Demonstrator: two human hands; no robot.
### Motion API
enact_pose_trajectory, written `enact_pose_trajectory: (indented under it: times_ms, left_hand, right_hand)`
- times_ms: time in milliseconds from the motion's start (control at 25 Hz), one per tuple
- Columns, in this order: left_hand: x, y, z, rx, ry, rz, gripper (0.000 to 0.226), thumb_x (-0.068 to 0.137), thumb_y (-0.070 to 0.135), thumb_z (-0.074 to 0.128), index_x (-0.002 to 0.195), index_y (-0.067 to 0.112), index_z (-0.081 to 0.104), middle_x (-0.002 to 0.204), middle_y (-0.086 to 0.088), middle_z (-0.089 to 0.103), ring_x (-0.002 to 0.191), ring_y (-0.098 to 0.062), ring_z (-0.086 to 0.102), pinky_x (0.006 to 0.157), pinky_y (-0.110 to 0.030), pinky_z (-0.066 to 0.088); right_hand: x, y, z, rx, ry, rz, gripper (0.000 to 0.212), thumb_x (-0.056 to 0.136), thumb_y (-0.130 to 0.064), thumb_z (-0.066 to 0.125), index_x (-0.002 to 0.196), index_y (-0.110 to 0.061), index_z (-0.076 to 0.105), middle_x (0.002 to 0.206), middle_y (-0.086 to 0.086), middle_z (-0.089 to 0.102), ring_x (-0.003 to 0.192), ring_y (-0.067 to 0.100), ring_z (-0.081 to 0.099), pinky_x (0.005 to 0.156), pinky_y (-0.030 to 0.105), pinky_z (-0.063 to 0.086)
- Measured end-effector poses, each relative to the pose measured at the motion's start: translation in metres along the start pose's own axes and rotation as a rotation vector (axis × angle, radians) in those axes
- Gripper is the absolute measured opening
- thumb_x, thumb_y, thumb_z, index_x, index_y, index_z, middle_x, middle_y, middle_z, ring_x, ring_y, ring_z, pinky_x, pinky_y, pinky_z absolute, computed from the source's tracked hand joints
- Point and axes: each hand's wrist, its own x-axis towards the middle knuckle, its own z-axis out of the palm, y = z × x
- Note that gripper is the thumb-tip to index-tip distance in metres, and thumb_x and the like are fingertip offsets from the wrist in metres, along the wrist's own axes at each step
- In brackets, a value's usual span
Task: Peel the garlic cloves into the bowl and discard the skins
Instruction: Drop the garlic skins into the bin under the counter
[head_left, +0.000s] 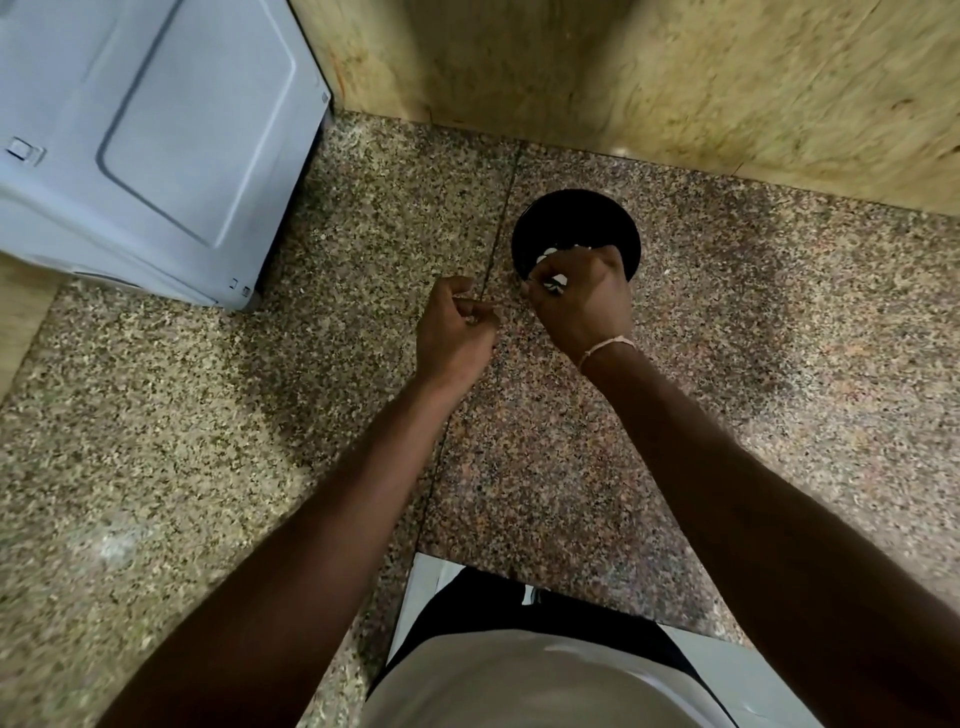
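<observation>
Left of the black bowl (574, 218), the grey appliance (150, 140) sits on the speckled counter (208, 415). The left hand (454, 332) is curled, pinching something too small to identify. The right hand (582, 301) grips white garlic cloves (553, 281) at the bowl's near rim.

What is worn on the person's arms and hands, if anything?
Both forearms are bare, with no sleeves in view. The right hand has a thin, pale thread bracelet around its wrist. The left hand shows no ring, watch or glove.
</observation>
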Motion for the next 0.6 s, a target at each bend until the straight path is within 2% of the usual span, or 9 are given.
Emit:
enact_pose_trajectory:
  times_ms: [160, 240, 360, 440, 520, 600]
  left_hand:
    - [-0.007, -0.008, -0.001, -0.013, -0.003, 0.002, 0.042, 0.092, 0.011, 0.075, 0.128, 0.021, 0.055, 0.106, 0.003, 0.074, 0.087, -0.014, 0.073, 0.062, -0.024, 0.052]
    - [-0.016, -0.015, -0.004, -0.014, -0.007, 0.002, 0.041, 0.093, 0.013, 0.076, 0.128, 0.022, 0.056, 0.108, 0.003, 0.073, 0.087, -0.012, 0.072, 0.062, -0.021, 0.054]
    - [-0.033, -0.024, -0.007, -0.008, -0.005, -0.022, 0.038, 0.093, 0.015, 0.076, 0.126, 0.023, 0.059, 0.109, 0.005, 0.072, 0.085, -0.013, 0.072, 0.061, -0.024, 0.054]
    - [-0.047, -0.029, -0.008, 0.006, 0.0, -0.013, 0.034, 0.094, 0.017, 0.075, 0.125, 0.022, 0.062, 0.109, 0.005, 0.072, 0.085, -0.014, 0.072, 0.061, -0.024, 0.055]
    - [-0.063, -0.033, -0.007, 0.013, 0.009, 0.026, 0.02, 0.097, 0.019, 0.073, 0.116, 0.021, 0.068, 0.103, 0.004, 0.074, 0.085, -0.016, 0.073, 0.063, -0.026, 0.055]
    - [-0.079, -0.036, -0.006, -0.024, -0.031, 0.052, 0.007, 0.1, 0.027, 0.07, 0.106, 0.024, 0.074, 0.089, -0.001, 0.076, 0.076, -0.026, 0.073, 0.06, -0.036, 0.056]
  right_hand:
    - [-0.026, 0.002, -0.01, 0.102, -0.01, 0.006, 0.009, 0.081, -0.025, 0.083, 0.085, -0.018, 0.08, 0.09, 0.003, 0.077, 0.099, 0.031, 0.063, 0.079, 0.04, 0.054]
    - [-0.048, 0.003, -0.013, 0.122, -0.018, -0.003, 0.01, 0.081, -0.026, 0.084, 0.086, -0.019, 0.08, 0.094, 0.0, 0.078, 0.1, 0.026, 0.064, 0.084, 0.04, 0.053]
    - [-0.075, 0.007, -0.015, 0.126, -0.012, -0.034, 0.009, 0.086, -0.031, 0.082, 0.089, -0.022, 0.08, 0.093, -0.007, 0.078, 0.093, 0.014, 0.062, 0.085, 0.037, 0.051]
    - [-0.086, 0.012, -0.015, 0.149, -0.049, -0.01, 0.015, 0.09, -0.037, 0.078, 0.092, -0.022, 0.081, 0.094, -0.008, 0.078, 0.092, 0.014, 0.063, 0.085, 0.04, 0.053]
    - [-0.096, 0.017, -0.017, 0.152, -0.081, -0.025, 0.019, 0.092, -0.039, 0.076, 0.09, -0.021, 0.08, 0.091, -0.008, 0.077, 0.087, 0.017, 0.066, 0.082, 0.044, 0.054]
    - [-0.105, 0.022, -0.023, 0.135, -0.124, -0.065, 0.02, 0.092, -0.039, 0.075, 0.088, -0.02, 0.078, 0.087, -0.009, 0.076, 0.085, 0.018, 0.066, 0.076, 0.042, 0.055]
